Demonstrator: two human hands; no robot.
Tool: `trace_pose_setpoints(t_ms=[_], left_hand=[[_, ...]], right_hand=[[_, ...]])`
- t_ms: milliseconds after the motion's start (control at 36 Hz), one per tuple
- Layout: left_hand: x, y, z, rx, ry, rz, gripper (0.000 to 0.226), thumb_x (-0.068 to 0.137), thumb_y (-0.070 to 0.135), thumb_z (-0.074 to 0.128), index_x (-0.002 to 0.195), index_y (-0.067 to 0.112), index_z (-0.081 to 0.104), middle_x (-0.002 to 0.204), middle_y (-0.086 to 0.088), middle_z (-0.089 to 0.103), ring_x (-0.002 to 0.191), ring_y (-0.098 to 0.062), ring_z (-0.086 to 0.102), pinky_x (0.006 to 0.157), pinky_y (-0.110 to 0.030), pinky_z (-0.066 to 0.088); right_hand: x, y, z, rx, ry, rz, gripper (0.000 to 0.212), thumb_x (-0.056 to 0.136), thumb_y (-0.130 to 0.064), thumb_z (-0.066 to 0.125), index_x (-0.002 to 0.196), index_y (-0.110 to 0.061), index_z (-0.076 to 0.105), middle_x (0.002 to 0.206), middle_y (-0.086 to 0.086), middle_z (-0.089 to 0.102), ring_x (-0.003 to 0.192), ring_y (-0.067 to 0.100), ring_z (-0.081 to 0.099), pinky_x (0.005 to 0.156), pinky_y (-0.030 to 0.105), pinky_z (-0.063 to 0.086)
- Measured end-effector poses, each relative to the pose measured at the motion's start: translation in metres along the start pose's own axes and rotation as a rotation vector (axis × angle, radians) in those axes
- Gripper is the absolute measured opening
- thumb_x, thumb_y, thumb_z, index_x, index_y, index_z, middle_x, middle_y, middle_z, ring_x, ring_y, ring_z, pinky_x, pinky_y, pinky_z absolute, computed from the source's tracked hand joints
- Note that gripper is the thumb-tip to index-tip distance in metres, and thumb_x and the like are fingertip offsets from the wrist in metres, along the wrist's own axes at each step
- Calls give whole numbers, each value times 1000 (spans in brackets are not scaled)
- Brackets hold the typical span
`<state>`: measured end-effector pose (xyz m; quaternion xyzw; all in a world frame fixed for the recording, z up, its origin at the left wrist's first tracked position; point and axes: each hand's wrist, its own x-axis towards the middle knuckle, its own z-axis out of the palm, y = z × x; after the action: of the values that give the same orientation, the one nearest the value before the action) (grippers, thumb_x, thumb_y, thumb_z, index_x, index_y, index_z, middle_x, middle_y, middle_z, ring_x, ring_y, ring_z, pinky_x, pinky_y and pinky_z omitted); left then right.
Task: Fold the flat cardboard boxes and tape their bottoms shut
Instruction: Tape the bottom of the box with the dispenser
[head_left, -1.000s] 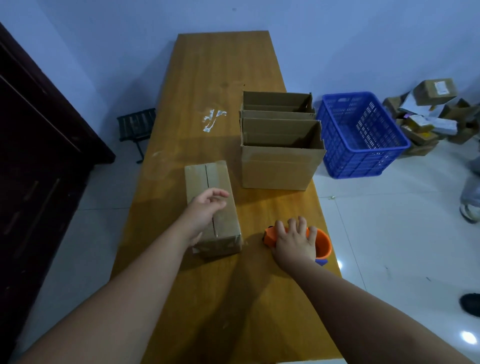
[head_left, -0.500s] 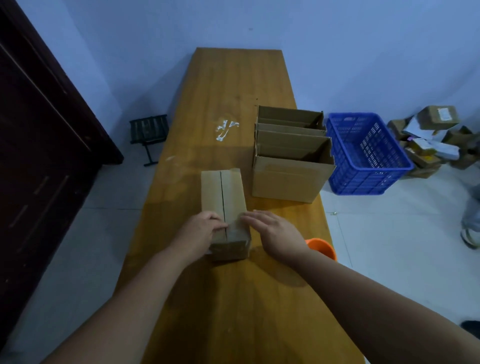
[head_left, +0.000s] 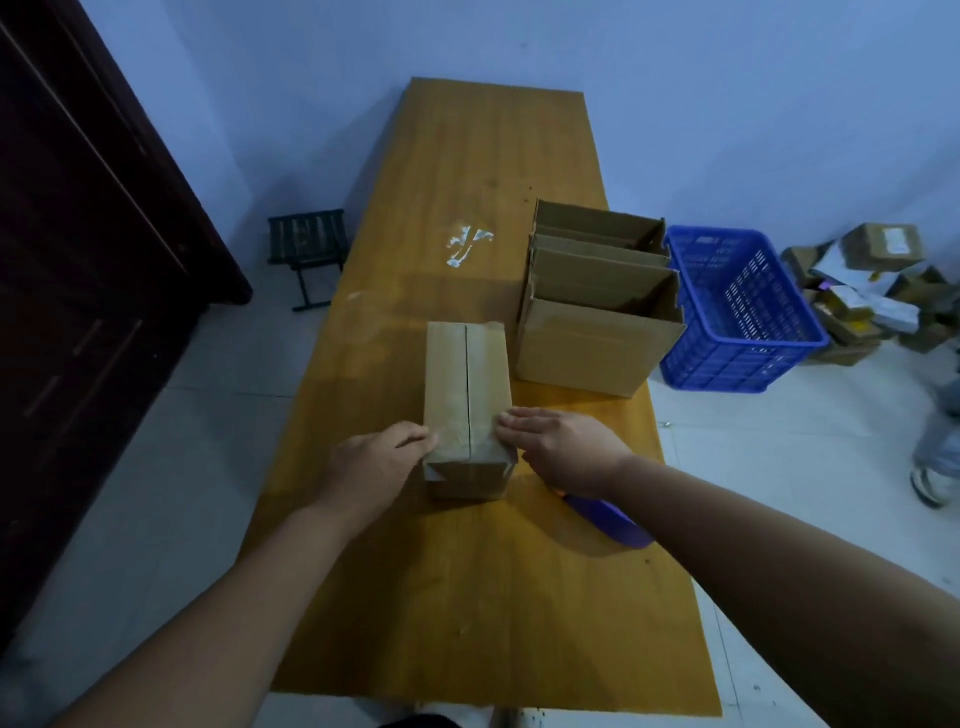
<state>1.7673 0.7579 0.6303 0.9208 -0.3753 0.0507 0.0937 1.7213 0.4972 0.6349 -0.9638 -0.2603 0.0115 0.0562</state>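
Now both hands are on the small cardboard box (head_left: 465, 384), which lies between them on the wooden surface (head_left: 467, 597), closed flaps up, with a dark centre seam running away from the person. Glossy tape seems to cover the seam and fold down the near end face.

Left hand (head_left: 374, 462): fingers only slightly bent, tips laid on the box's near-left top edge, palm against the left wall, thumb hidden. It presses rather than wraps around the box.

Right hand (head_left: 561, 447): fingers straight and together, flat on the near-right top edge, gripping nothing.

Tape dispenser (head_left: 608, 519): a purple part with a bit of orange, just behind the right wrist and mostly hidden under the forearm.

Ahead of the right hand's fingertips stands an open box (head_left: 592, 353), flaps up, with a second open box (head_left: 597, 228) touching it behind. Right of those, off the surface on the floor, is a blue plastic crate (head_left: 737, 312), and further right a pile of parcels (head_left: 872, 280).

Tape scraps (head_left: 467, 244) are stuck to the surface well beyond the left hand. A small black stool (head_left: 306, 249) stands on the floor to the far left of that hand, and a dark wooden door (head_left: 78, 312) is further left.

Another person's leg and shoe (head_left: 935, 467) show at the right edge.
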Motion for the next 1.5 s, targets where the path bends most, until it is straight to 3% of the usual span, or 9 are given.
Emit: trace_pose_setpoints(t_ms=[306, 583, 667, 750, 889, 1278, 1361, 1444, 1500], left_hand=[[1, -7, 9, -53, 66, 49, 45, 56, 16, 90, 98, 18, 75, 96, 2, 70, 56, -15, 64, 45, -24, 51], [-1, -5, 14, -163, -23, 3, 38, 68, 18, 82, 104, 19, 70, 132, 2, 58, 54, 4, 43, 46, -1, 18], [-1, -5, 19, -191, -23, -8, 40, 69, 17, 82, 107, 17, 68, 131, 1, 59, 63, -4, 62, 49, -2, 31], [-1, -4, 24, -161, 20, 6, 42, 67, 16, 84, 106, 15, 68, 129, -2, 60, 71, -17, 69, 48, -22, 52], [0, -6, 28, -153, 46, 3, 42, 67, 15, 83, 106, 15, 66, 128, -2, 60, 78, -21, 70, 50, -28, 55], [-2, -3, 35, -255, 31, -33, 47, 72, 14, 77, 111, 22, 51, 130, -2, 58, 78, -24, 69, 49, -29, 56], [-2, -8, 34, -238, -34, -20, 42, 81, 42, 62, 117, 25, 48, 136, 1, 52, 93, -24, 67, 58, -32, 58], [4, -13, 25, -290, -189, -98, 83, 74, 84, 24, 132, 28, 44, 144, 5, 40, 115, -21, 55, 79, -37, 54], [10, -11, 16, -348, -207, -159, 93, 71, 88, 5, 142, 36, 32, 138, 4, 41, 109, -16, 52, 78, -33, 52]], right_hand=[[-4, -2, 14, 42, 124, 2, 52, 83, -20, 73, 131, -14, 57, 131, 8, 59, 122, 24, 56, 85, 39, 57], [-7, 2, 26, 27, 189, -1, 54, 83, -31, 72, 132, -16, 56, 132, 7, 59, 122, 23, 56, 84, 38, 57], [-10, 0, 32, 9, 245, 10, 53, 82, -32, 73, 129, -15, 59, 130, 9, 61, 121, 24, 57, 83, 37, 58], [-13, -4, 41, 19, 288, 46, 51, 84, -32, 69, 131, -14, 57, 132, 10, 59, 123, 26, 55, 85, 38, 57], [-13, -8, 47, 53, 333, 89, 48, 91, -38, 45, 130, -14, 58, 133, 11, 58, 122, 27, 56, 88, 38, 54], [-12, -11, 52, 51, 360, 119, 46, 91, -36, 45, 128, -13, 59, 131, 12, 59, 119, 27, 58, 88, 37, 54], [-15, -17, 50, 95, 326, 183, 51, 91, -41, 46, 134, -17, 54, 138, 9, 54, 125, 25, 53, 97, 36, 47], [-17, -25, 45, 108, 267, 233, 61, 88, -55, 44, 138, -19, 49, 142, 6, 49, 131, 24, 46, 105, 35, 33], [-15, -24, 40, 111, 249, 254, 62, 90, -60, 38, 137, -21, 51, 141, 5, 50, 132, 24, 45, 105, 35, 30]])
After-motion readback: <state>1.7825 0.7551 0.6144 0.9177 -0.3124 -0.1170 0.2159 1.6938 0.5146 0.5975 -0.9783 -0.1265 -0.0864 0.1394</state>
